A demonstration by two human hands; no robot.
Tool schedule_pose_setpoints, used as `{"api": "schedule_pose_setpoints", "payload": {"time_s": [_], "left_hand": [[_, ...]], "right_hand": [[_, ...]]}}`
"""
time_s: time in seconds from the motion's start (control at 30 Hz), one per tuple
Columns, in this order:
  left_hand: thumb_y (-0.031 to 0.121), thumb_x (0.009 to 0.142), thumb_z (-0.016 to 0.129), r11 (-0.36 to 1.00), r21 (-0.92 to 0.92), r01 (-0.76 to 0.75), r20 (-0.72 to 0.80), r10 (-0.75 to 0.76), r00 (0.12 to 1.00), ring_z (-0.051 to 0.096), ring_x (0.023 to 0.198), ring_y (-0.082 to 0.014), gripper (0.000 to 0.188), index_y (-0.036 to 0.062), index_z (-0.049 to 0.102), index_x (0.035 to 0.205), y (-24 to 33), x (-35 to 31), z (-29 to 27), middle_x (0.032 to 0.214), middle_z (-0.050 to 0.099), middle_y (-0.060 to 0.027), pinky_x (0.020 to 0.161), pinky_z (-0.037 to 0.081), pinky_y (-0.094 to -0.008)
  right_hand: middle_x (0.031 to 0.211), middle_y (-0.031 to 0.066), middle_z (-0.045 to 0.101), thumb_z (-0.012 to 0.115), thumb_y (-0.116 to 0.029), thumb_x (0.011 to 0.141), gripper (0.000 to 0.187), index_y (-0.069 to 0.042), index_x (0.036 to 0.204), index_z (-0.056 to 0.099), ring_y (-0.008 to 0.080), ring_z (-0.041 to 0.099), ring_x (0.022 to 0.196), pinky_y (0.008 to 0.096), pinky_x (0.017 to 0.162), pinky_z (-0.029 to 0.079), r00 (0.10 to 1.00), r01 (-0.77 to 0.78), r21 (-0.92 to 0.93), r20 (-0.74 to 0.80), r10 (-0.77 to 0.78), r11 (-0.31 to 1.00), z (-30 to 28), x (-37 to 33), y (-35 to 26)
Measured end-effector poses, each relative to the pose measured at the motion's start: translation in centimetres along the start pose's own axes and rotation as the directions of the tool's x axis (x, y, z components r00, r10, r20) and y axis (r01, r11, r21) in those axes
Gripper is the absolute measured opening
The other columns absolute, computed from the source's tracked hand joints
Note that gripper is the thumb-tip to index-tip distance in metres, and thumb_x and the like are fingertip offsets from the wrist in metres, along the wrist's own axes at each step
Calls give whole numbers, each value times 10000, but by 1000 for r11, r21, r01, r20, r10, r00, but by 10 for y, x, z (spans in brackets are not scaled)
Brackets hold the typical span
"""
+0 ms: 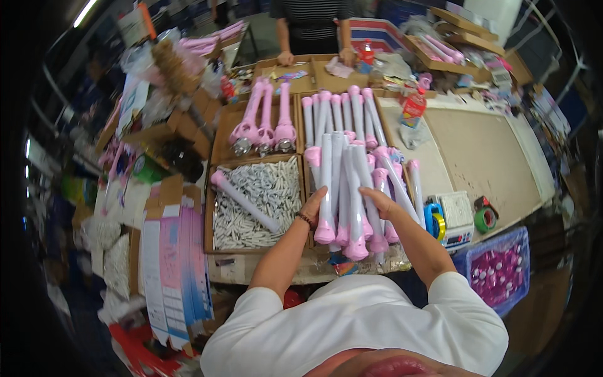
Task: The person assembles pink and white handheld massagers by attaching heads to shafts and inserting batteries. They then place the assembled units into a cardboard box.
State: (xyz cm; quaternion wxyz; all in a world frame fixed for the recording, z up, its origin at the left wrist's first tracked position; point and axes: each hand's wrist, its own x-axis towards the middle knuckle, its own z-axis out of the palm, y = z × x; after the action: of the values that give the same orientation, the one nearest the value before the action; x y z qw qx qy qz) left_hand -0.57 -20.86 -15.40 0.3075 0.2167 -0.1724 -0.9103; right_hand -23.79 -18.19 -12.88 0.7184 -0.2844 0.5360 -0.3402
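Left hand (312, 205) and right hand (380, 203) are pressing inward from 8 and 4 o'clock on a loose bundle of slim, frosted-white tubes with pink plastic end caps (343, 191). Both hands are curling around the outer tubes, spread as wide as the bundle, likely to stop it fanning out; whether it is clearing what lies underneath, cannot tell. Upper tubes are pointing pink caps toward 6 o'clock, probably for a parallel stack. More pink-capped white tubes (329, 113) are lying at 12 o'clock in a brown cardboard tray, walls presumably stopping any rolling. At 10 o'clock, three pink plastic wands with shiny rounded ends (266, 116) are lying separately, seemingly sorted by kind. At 9 o'clock, a shallow brown cardboard box (210, 217) is containing small white pieces (279, 195); one single capped tube (248, 204) is resting diagonally on top. Between 3 and 4 o'clock, a white digital scale (456, 212) is sitting on the pale desk (433, 169), apparently for right-hand reach.
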Motion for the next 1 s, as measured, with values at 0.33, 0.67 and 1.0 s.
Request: {"api": "schedule_pose_setpoints", "payload": {"time_s": [0.33, 0.67, 1.0], "left_hand": [[484, 708, 776, 993, 113, -29, -50, 35, 998, 589, 1044, -264, 748, 66, 501, 1264, -1, 4, 1, 1161, 595, -103, 917, 490, -447], [505, 723, 758, 984, 165, -67, 6, 67, 998, 569, 1084, -260, 792, 46, 466, 1300, 0, 0, 17, 1209, 575, -109, 945, 470, -414], [560, 691, 744, 881, 366, -300, 93, 286, 954, 539, 1108, -222, 959, 19, 342, 1373, 12, -33, 55, 1259, 501, -102, 921, 474, -365]], "right_hand": [[1165, 125, 605, 657, -382, 816, 607, -34, 1282, 480, 230, 615, 1018, 353, 912, 492, 998, 59, 40, 13, -59, 997, 8, -10, 0], [1158, 119, 606, 705, -380, 792, 659, -20, 1292, 473, 225, 611, 1017, 368, 916, 491, 992, 121, -31, 29, -120, 992, -1, -6, 3], [1377, 170, 396, 755, -371, 708, 932, -26, 1430, 278, 280, 392, 1275, 401, 1066, 318, 924, 368, -176, 176, -339, 913, 35, -77, -45]]}}
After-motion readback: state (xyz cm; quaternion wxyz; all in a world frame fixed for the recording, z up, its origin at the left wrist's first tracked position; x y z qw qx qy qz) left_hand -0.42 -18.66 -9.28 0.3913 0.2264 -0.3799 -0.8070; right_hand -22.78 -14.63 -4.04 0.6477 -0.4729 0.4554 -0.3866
